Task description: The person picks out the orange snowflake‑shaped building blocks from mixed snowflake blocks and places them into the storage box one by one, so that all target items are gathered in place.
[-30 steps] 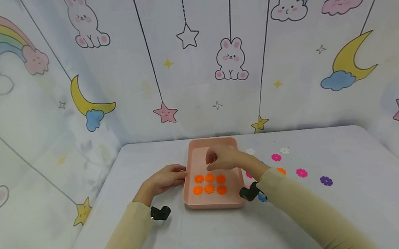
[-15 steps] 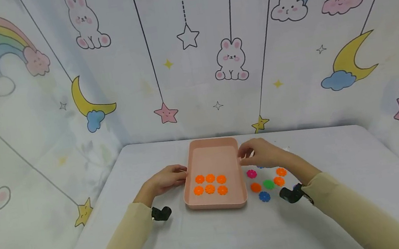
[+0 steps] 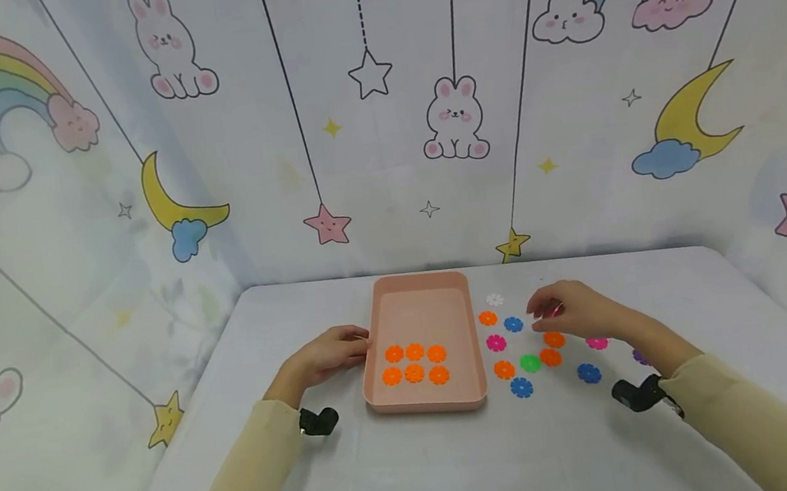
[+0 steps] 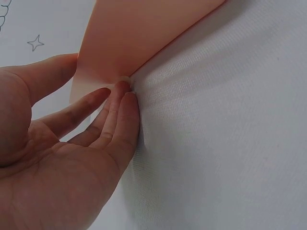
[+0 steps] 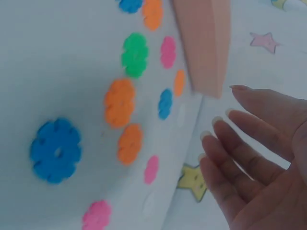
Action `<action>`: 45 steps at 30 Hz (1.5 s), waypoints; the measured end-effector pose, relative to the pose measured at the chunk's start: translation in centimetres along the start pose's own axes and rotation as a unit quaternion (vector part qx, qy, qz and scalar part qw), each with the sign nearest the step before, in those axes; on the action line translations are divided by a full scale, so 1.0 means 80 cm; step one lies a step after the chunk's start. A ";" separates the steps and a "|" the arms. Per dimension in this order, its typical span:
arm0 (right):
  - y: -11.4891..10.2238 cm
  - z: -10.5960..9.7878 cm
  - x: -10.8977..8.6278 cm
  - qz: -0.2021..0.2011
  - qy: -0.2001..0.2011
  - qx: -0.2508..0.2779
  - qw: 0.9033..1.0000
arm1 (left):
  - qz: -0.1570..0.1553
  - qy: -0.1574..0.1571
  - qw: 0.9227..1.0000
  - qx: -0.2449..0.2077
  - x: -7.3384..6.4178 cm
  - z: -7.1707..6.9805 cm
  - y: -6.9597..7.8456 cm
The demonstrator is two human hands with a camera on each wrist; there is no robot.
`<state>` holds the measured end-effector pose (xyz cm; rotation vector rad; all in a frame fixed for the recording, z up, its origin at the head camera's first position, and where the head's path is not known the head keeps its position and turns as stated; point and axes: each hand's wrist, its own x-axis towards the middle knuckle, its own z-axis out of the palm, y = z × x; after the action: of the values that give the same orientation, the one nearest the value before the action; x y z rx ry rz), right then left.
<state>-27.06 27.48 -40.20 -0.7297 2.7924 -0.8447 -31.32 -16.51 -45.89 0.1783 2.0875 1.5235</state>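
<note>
White table [image 3: 409,476] — pink tray [image 3: 422,308], 6 orange discs [image 3: 414,373]

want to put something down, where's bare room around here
Bare: the far half of the tray, beyond six orange discs; the table before its near edge, between the sleeves. Crowded: right of the tray, with scattered colored discs and the right hand.

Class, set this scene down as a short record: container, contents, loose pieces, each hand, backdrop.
Container: pink tray on a white table
Contents: six orange flower-shaped pieces, two rows of three, near end
Loose pieces: multicoloured flower-shaped pieces scattered right of the tray
Left hand: touches the tray's left side
Right hand: holds nothing, above the loose pieces
Backdrop: white printed sheet
</note>
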 end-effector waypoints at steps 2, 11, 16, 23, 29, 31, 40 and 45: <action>0.010 -0.001 -0.006 -0.004 0.001 0.004 1.000 | -0.001 -0.001 1.000 -0.001 0.000 0.000 0.000; 0.053 0.005 -0.026 0.026 -0.006 0.023 0.999 | -0.005 0.001 1.000 -0.009 0.001 0.001 -0.002; 0.069 0.012 -0.033 0.044 -0.011 0.034 0.998 | -0.008 0.006 1.000 -0.004 0.002 0.000 -0.002; 0.076 0.017 -0.036 0.046 -0.014 0.039 0.998 | -0.010 0.005 1.000 -0.008 0.002 0.000 -0.001; 0.075 0.021 -0.035 0.054 -0.009 0.033 0.998 | -0.010 0.008 1.000 -0.005 0.002 0.000 -0.001; 0.075 0.022 -0.033 0.055 -0.008 0.029 0.998 | -0.010 0.008 1.000 -0.005 0.002 -0.001 -0.001; 0.080 0.027 -0.027 0.069 -0.005 0.026 0.997 | -0.009 0.009 1.000 0.000 0.002 -0.001 -0.002; 0.078 0.027 -0.027 0.063 -0.006 0.027 0.998 | -0.009 0.010 1.000 -0.003 0.002 -0.001 -0.001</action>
<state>-27.22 32.01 -45.46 -0.5409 2.7599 -0.8856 -31.48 -16.52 -46.01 0.1428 2.0946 1.5270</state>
